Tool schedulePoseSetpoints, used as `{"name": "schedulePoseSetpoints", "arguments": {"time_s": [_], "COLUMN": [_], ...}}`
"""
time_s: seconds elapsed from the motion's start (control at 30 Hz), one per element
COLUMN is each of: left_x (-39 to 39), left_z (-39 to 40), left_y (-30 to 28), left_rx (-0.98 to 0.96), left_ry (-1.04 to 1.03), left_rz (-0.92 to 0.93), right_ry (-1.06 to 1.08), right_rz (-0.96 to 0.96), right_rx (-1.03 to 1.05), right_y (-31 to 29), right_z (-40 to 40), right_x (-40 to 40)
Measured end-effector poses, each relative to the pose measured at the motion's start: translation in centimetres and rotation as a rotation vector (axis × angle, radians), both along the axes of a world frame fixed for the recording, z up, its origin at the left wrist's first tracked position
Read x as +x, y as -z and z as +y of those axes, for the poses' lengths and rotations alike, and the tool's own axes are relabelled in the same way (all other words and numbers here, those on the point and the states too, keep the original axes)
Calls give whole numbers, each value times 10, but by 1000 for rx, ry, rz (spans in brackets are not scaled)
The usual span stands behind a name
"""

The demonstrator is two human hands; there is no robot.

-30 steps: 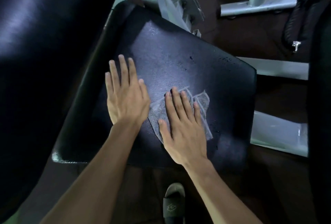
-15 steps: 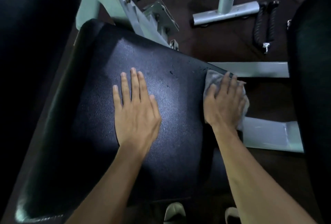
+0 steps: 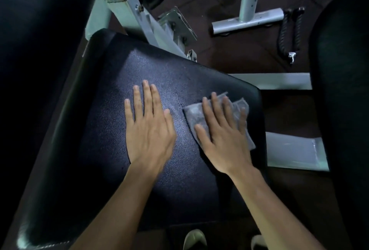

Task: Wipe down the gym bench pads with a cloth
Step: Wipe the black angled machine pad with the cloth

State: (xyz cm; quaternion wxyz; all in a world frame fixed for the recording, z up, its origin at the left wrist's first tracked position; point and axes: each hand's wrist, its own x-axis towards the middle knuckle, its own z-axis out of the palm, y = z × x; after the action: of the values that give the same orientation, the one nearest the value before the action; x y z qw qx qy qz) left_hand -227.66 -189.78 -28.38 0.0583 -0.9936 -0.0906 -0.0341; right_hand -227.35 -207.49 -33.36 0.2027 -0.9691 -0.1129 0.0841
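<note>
A black textured seat pad fills the middle of the view, lit brightly at its centre. My left hand lies flat on it, palm down, fingers spread, holding nothing. A grey cloth is spread on the pad's right part, a short way in from the right edge. My right hand presses flat on top of the cloth with fingers extended. A second black pad, the backrest, rises at the upper left.
The pale metal frame with a bracket stands behind the seat, and a frame bar runs to the right. Black rope handles lie on the dark floor. Another dark pad stands at the right. My sandals show below.
My right hand slid the cloth out to the pad's right edge, then back inward onto the top surface. My left hand stayed flat on the pad.
</note>
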Motion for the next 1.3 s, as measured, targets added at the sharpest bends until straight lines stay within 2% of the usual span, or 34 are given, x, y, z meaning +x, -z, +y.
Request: {"name": "schedulePoseSetpoints", "arguments": {"time_s": [0.13, 0.23, 0.33, 0.53, 0.67, 0.73, 0.83, 0.9, 1.0, 1.1, 1.2, 1.3], "left_x": [-1, -2, -3, -3, -11, -14, -15, -14, -15, -16, -16, -17], "left_z": [7, 25, 43, 47, 52, 52, 49, 48, 49, 47, 46, 48], "left_y": [-8, -19, -26, -19, -19, -21, -21, -20, -17, -17, -19, -21], "left_rx": [-63, -44, -43, -41, -43, -34, -4, 6, 16, 26, 25, 1], "left_ry": [18, -57, -149, -222, -234, -230, -239, -241, -242, -245, -240, -227], "left_rz": [40, 43, 10, -99, -103, -99, -94, -90, -87, -82, -73, -60], "right_ry": [142, 276, 319, 79, -123, -120, 5, 83, 291, 459, 305, 86], "right_rz": [10, 21, 6, -96, -184, -149, -94, -47, 16, 43, -19, -92], "right_rx": [-22, 30, 89, 138, 194, 188, 112, 38, 1, 75, 98, 134], "right_y": [6, 0, -11, -36, -34, -30, -12, 0, 8, 0, -15, -27], "right_z": [-7, 19, 61, 127, 116, 96, 43, 9, -5, 24, 73, 96], "right_x": [22, 67, 109, 133, 72, 24, -29, -36, 0, 63, 87, 58]}}
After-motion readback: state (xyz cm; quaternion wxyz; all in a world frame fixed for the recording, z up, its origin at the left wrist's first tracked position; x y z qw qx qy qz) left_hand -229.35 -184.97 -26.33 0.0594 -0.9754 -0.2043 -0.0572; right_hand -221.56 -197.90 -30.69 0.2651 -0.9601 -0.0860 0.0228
